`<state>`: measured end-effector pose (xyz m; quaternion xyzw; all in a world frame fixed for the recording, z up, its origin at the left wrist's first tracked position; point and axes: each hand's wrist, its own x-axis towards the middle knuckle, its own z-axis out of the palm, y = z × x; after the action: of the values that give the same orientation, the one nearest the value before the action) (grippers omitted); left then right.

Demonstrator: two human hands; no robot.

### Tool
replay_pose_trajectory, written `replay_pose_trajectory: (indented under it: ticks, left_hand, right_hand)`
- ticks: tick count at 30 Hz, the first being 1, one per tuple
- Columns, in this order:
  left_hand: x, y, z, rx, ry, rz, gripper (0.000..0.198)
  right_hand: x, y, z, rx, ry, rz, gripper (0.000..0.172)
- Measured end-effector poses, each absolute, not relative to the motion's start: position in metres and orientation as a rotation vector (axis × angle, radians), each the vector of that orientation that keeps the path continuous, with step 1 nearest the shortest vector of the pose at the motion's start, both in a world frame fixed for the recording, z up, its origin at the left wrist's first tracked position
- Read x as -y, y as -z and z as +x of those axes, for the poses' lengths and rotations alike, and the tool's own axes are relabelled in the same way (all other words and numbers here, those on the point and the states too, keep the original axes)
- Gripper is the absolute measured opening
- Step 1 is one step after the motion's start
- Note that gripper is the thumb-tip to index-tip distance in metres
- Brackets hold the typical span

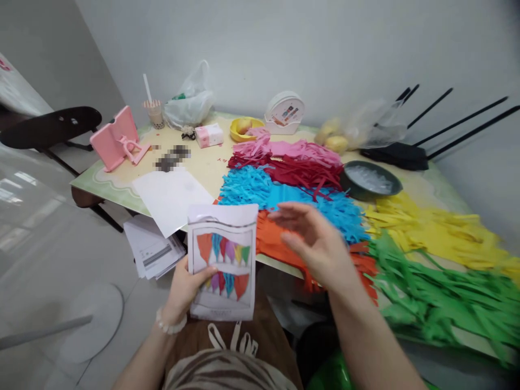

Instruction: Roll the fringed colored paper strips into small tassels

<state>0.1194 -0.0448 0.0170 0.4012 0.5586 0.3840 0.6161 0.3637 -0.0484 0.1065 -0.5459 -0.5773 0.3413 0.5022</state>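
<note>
My left hand [189, 287] grips a printed sheet [223, 262] by its left edge, thumb on the front. The print shows two rows of coloured hanging tassels or pennants. My right hand [311, 235], slightly blurred, hovers with fingers apart over an orange fringed bundle [280, 238]; I see nothing in it. Beyond lie fringed strips in blue [247, 184], dark red [300, 173] and pink [292, 151]. To the right spread yellow fringe [434, 219] and green fringe [439, 292], the green hanging over the table's edge.
A blank white paper [173, 195] lies left on the table. Behind stand a pink stand [117, 138], a drink cup [155, 115], a plastic bag [190, 103], a tissue pack [209, 135] and a yellow bowl [235, 132]. A dark bowl [349, 184] sits right; papers [152, 249] stick out below the tabletop.
</note>
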Motion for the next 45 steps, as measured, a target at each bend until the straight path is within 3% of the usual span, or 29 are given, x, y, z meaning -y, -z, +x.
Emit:
replay_pose_trajectory:
  ticks: [3,7,12,19,24,28,31,35,38,45]
  left_hand:
    - [0.034,-0.026,0.128,-1.281,-1.009,0.909,0.054]
    - [0.022,-0.037,0.136,-1.181,-0.957,1.058,0.058]
    - [0.016,-0.04,0.142,-1.174,-0.876,1.138,0.057]
    - [0.018,-0.033,0.141,-1.153,-0.824,1.113,0.06]
    - [0.037,-0.03,0.131,-0.959,-0.556,1.19,0.061]
    - [0.036,-0.035,0.132,-0.935,-0.851,1.228,0.081]
    - [0.025,-0.045,0.138,-0.922,-1.133,1.285,0.066]
    - [0.017,-0.054,0.142,-1.029,-1.171,1.447,0.031]
    - [0.017,-0.053,0.14,-1.077,-1.137,1.492,0.027]
    - [0.012,-0.05,0.125,-1.023,-1.062,1.522,0.019]
  right_hand:
    - [0.065,-0.045,0.345,1.201,-1.286,-1.203,0.076]
    - [0.068,-0.008,0.323,0.995,-1.294,-1.244,0.054]
    - [0.062,-0.009,0.325,0.94,-1.224,-1.255,0.037]
    - [0.068,-0.016,0.339,0.952,-1.205,-1.204,0.047]
    - [0.076,-0.042,0.349,0.776,-0.798,-1.242,0.055]
    - [0.078,-0.042,0.342,0.709,-0.758,-1.216,0.049]
    - [0.079,-0.034,0.337,0.725,-0.754,-1.185,0.044]
    - [0.082,-0.028,0.337,0.776,-0.649,-1.233,0.032]
    - [0.087,-0.028,0.34,0.855,-0.569,-1.331,0.019]
    - [0.092,-0.026,0.349,0.924,-0.651,-1.354,0.021]
